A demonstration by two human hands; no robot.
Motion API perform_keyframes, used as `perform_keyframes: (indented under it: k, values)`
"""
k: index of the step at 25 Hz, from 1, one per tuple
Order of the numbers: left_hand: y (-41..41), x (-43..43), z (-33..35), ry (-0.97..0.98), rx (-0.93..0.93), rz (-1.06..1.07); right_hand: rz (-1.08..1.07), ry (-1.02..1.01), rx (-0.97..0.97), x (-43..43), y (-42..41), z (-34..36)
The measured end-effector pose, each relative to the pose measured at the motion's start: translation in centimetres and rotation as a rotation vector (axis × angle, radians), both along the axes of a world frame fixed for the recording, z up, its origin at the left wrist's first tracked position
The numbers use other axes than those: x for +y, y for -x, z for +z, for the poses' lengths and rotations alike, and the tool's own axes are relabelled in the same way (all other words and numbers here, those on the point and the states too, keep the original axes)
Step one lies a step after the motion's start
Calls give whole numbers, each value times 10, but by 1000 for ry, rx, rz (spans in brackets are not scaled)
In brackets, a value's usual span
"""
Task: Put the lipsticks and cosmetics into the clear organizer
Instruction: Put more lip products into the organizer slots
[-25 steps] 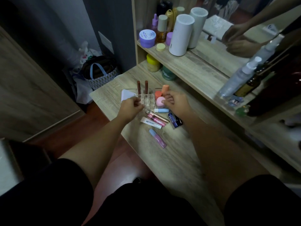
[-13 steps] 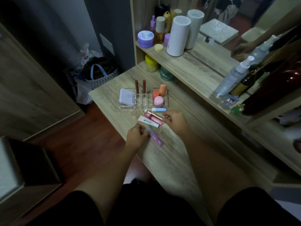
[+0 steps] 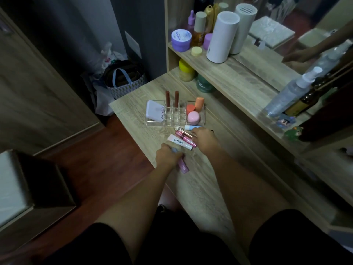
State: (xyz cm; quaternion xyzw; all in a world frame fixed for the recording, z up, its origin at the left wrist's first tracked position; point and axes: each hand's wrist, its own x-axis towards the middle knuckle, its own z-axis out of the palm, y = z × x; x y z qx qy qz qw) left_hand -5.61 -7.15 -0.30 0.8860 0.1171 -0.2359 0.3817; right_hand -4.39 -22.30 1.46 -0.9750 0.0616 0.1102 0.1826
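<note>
The clear organizer [image 3: 172, 122] stands on the wooden table. It holds a white compact [image 3: 154, 110], two brown lipsticks [image 3: 167, 98], and orange and pink sponges [image 3: 193, 116]. In front of it lie a white lip tube [image 3: 180, 141], pink glosses [image 3: 184, 135] and a light blue balm [image 3: 191, 127]. My left hand [image 3: 167, 156] closes around the pink-lilac gloss tube [image 3: 183, 165], which still rests on the table. My right hand [image 3: 203, 138] lies over the right end of the loose pile, its fingers curled; what they hold is hidden.
A shelf behind carries a purple jar [image 3: 181, 40], a white cylinder [image 3: 221, 37], bottles and a spray bottle [image 3: 290, 90]. A green jar [image 3: 204, 84] and yellow jar [image 3: 186, 70] sit under it. A bag [image 3: 122, 81] stands on the floor at the left.
Both hands left the organizer and came down to the loose pile. My left hand has closed on the pink-lilac tube; my right hand covers the dark blue tube's spot.
</note>
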Motion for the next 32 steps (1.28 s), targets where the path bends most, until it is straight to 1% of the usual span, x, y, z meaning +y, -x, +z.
perform_keyframes:
  k: [4, 9, 12, 13, 15, 16, 18, 19, 21, 23, 25, 27, 32]
  values:
    - [-6, 6, -5, -6, 0, -11, 14, 41, 70, 0, -9, -4]
    - [-7, 7, -10, 18, -39, 15, 19, 33, 77, -3, -14, -10]
    - [-11, 10, -9, 45, -10, 28, 101, 90, 88, -8, -13, -9]
    - [-13, 12, -8, 62, 8, 37, 139, 73, 80, -11, -11, -9]
    - [-20, 19, -4, 140, 48, 65, 151, -58, 29, -18, -6, -7]
    - [-25, 21, 0, 205, 69, 80, 100, -149, -7, -21, -4, -5]
    - [-40, 25, 15, 356, 94, 101, -75, -347, -58, -23, -6, 4]
    - [-50, 26, 25, 416, 74, 104, -167, -456, -75, -22, -9, 11]
    - [-74, 28, 47, 474, -35, 117, -296, -638, -109, -18, -20, 27]
    - [-97, 32, 66, 450, -190, 112, -358, -723, -169, -13, -31, 40]
    - [-114, 34, 79, 344, -345, 56, -421, -726, -240, -8, -41, 49]
    - [-124, 34, 84, 251, -449, -7, -476, -686, -290, -3, -51, 48]
    - [-131, 25, 74, 159, -545, -135, -502, -573, -346, 3, -72, 39]
